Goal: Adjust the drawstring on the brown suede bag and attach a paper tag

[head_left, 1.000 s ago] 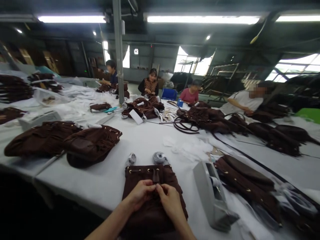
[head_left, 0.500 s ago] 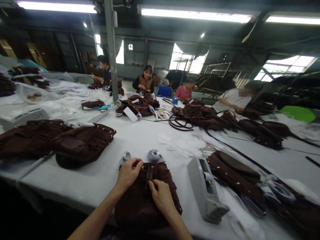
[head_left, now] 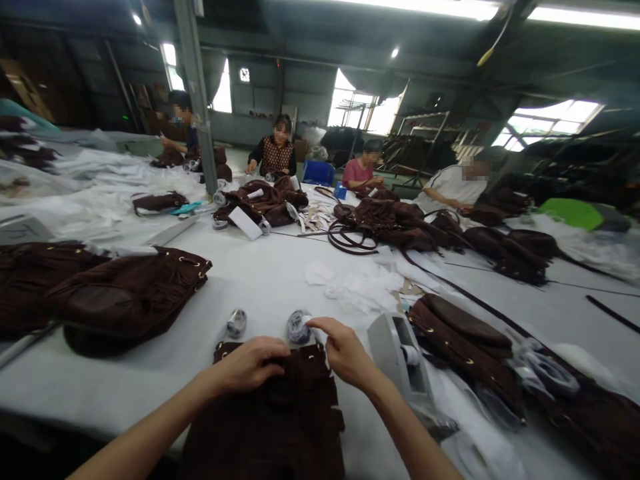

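Observation:
A dark brown drawstring bag (head_left: pixel 280 427) with fringe and metal eyelets lies before me at the table's near edge. My left hand (head_left: pixel 255 363) is closed on its top edge, thumb and fingers pinching the fabric near the middle. At the bag's right top corner is my right hand (head_left: pixel 347 353), index finger stretched out and the others curled. That fingertip touches a plastic-wrapped coil (head_left: pixel 299 327) just beyond the bag. Another wrapped coil (head_left: pixel 237 323) rests to its left.
To my right stand a grey tape dispenser (head_left: pixel 400 353) and a brown bag (head_left: pixel 460 333). More brown bags (head_left: pixel 135 293) lie on the left. Across the white-covered table (head_left: pixel 240 267) are heaped bags (head_left: pixel 270 200), straps and scraps. Several people sit on the far side, near a grey post (head_left: pixel 197 100).
My right hand has left the drawstring at the bag's front and moved up to the right-hand coil. My left hand now pinches the top edge. The view has shifted right.

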Demonstrator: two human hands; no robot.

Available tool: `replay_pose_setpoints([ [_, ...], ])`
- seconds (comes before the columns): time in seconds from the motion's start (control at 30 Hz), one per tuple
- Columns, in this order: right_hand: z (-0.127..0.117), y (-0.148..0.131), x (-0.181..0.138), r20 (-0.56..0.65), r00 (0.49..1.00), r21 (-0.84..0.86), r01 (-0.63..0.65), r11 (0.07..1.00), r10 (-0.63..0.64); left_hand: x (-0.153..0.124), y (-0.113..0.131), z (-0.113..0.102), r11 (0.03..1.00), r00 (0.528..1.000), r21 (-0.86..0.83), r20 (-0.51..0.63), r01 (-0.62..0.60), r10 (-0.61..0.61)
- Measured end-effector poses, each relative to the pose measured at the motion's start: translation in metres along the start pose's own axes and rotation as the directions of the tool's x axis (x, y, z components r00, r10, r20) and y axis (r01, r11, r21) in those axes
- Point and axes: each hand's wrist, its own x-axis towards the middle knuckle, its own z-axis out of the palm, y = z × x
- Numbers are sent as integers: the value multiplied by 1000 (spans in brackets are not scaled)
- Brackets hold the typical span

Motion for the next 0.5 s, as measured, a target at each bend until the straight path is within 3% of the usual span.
replay_pose_setpoints([
  [0.07, -2, -9, 21, 299, 951, -45, 97, 994, -80, -4, 1, -3, 999, 1000, 36, 18, 11, -12],
  [0.13, -2, -17, 39, 538, 841, -98, 139, 985, -65, -5, -1, -7, 998, 998, 45, 51, 37, -40],
  [0.23, -2, -18, 54, 735, 678, -132, 134, 982, 6, -4, -7, -18, 994, 985, 0, 134, 112, -111],
  [0.3, 0, -15, 57, 793, 606, -131, 81, 988, 56, -2, -10, -26, 985, 969, -12, 181, 174, -169],
  [0.37, 5, -11, 57, 802, 591, -147, 57, 988, 85, 4, -10, -32, 971, 947, -9, 225, 237, -229],
  [0.5, 15, -6, 59, 764, 645, -107, 90, 990, 24, 25, -5, -36, 959, 904, 34, 326, 281, -277],
])
